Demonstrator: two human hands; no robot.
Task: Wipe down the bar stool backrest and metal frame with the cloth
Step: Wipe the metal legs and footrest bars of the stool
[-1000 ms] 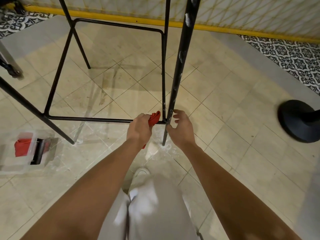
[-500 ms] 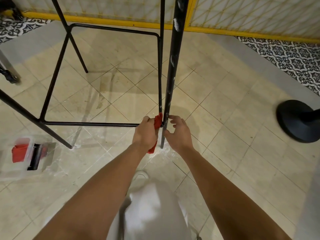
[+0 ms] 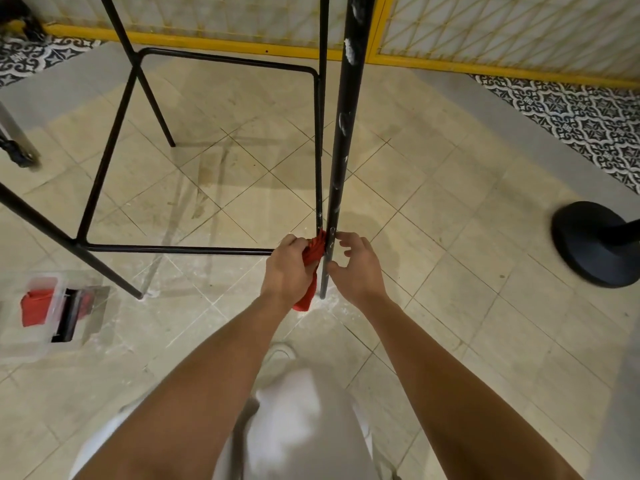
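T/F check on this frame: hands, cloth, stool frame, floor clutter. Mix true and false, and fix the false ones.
1. The left hand grips the red cloth against the black metal stool frame. True.
2. The right hand holds a second cloth. False: it holds no cloth and sits beside the frame.
3. The clear plastic box sits on the tiled floor at the left. True.
4. The round black stand base is left of the stool. False: it is on the right.
5. The frame is spotless. False: white smears mark it.
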